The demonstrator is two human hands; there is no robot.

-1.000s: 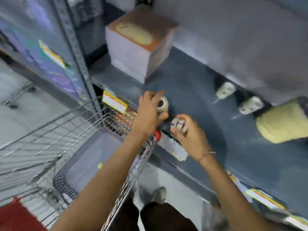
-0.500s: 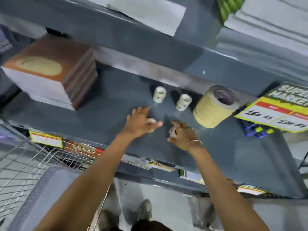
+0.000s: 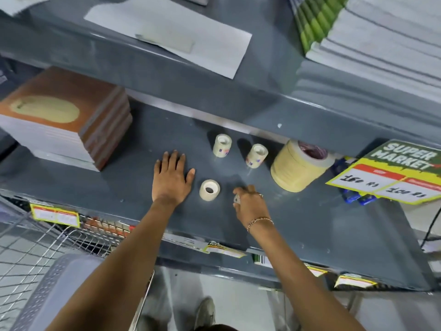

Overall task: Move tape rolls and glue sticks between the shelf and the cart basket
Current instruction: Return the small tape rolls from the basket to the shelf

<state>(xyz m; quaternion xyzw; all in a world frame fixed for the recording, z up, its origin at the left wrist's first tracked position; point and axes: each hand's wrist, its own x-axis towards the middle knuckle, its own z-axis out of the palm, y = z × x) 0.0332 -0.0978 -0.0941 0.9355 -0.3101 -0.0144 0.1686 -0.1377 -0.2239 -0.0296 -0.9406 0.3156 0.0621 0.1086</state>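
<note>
On the grey shelf [image 3: 310, 223] a small white tape roll [image 3: 209, 189] lies flat between my hands. My left hand [image 3: 171, 177] rests flat and open just left of it, not touching it. My right hand [image 3: 248, 199] is curled around another small tape roll [image 3: 237, 199], mostly hidden by the fingers. Two more small tape rolls [image 3: 222, 145] [image 3: 256, 155] stand further back. A big stack of beige masking tape [image 3: 299, 167] sits to their right.
A stack of brown-covered notebooks [image 3: 64, 118] stands at the shelf's left. A supermarket price sign [image 3: 393, 173] lies at the right over blue items [image 3: 358, 198]. The wire cart [image 3: 35, 247] with a grey plastic basket [image 3: 59, 290] is at lower left. An upper shelf holds paper stacks.
My left hand has let go of its tape roll on the shelf and opened beside it. My right hand still grips its roll. The view has shifted from the cart toward the shelf.
</note>
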